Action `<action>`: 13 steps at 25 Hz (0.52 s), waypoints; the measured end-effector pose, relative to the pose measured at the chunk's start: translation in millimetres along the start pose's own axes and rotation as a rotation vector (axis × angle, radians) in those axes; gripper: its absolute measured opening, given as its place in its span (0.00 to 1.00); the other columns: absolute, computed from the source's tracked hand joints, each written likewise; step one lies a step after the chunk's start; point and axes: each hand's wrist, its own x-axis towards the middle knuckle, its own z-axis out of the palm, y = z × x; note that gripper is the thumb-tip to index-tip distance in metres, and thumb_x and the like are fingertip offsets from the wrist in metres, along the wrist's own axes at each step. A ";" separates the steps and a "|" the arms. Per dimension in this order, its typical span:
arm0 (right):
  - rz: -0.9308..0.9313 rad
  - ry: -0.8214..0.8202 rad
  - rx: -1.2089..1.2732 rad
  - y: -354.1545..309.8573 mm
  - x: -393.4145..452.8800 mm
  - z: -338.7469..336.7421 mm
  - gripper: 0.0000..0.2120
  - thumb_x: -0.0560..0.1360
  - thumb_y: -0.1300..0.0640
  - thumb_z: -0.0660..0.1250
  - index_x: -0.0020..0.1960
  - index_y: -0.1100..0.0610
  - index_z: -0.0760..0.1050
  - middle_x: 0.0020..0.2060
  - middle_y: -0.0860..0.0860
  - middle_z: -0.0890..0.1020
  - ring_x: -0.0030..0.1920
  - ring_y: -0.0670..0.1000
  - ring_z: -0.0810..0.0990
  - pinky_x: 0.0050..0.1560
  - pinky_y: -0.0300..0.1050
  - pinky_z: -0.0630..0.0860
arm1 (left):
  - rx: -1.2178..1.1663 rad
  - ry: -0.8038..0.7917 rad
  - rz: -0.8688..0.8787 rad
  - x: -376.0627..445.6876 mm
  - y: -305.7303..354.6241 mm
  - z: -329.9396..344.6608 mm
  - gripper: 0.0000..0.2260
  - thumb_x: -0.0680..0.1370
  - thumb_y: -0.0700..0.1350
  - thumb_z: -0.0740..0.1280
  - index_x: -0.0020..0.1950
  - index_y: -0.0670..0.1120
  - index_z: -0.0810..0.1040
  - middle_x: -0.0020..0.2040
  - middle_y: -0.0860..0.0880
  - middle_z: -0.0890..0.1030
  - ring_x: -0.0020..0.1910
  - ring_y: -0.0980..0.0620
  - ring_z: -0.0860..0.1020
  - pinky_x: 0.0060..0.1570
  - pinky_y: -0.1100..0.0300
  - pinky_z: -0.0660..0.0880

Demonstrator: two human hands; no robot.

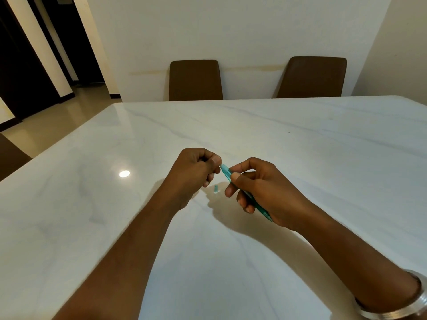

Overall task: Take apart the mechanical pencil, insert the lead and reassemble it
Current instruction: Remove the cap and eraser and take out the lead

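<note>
A teal mechanical pencil (pixel 226 173) is held slanted above the white marble table (pixel 300 146). My right hand (pixel 261 192) grips its barrel, and the lower end sticks out below the palm. My left hand (pixel 196 169) is closed, with thumb and fingertips pinched at the pencil's upper end; whatever they pinch is too small to see. A small teal cap (pixel 216 188) lies on the table just below and between the two hands.
Two brown chairs, one (pixel 195 79) at the middle and one (pixel 312 77) to the right, stand at the table's far edge against the wall. A dark doorway (pixel 27 65) opens at the left. A silver bangle (pixel 413 303) sits on my right wrist.
</note>
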 end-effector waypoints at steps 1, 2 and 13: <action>0.001 0.020 -0.020 1.4 -0.2 -0.6 0.05 0.79 0.60 0.63 0.53 0.61 0.74 0.38 0.57 0.85 0.25 0.49 0.76 0.26 0.42 0.73 | -0.056 0.065 -0.022 1.5 1.1 -2.8 0.08 0.78 0.39 0.62 0.42 0.41 0.79 0.33 0.47 0.77 0.29 0.53 0.71 0.30 0.62 0.72; 0.006 0.041 -0.045 3.5 -0.1 -1.7 0.05 0.79 0.60 0.63 0.52 0.61 0.74 0.38 0.58 0.85 0.26 0.49 0.77 0.27 0.43 0.74 | -0.103 0.113 -0.028 3.0 1.7 -7.0 0.09 0.78 0.38 0.62 0.41 0.41 0.79 0.33 0.47 0.77 0.29 0.52 0.71 0.29 0.62 0.71; -0.194 0.278 -0.798 12.8 0.8 8.2 0.07 0.72 0.57 0.69 0.50 0.53 0.75 0.43 0.50 0.83 0.41 0.51 0.82 0.44 0.46 0.81 | 0.745 -0.469 -0.098 -6.6 -0.3 -10.9 0.16 0.71 0.55 0.71 0.31 0.45 0.78 0.28 0.49 0.77 0.28 0.52 0.73 0.34 0.59 0.71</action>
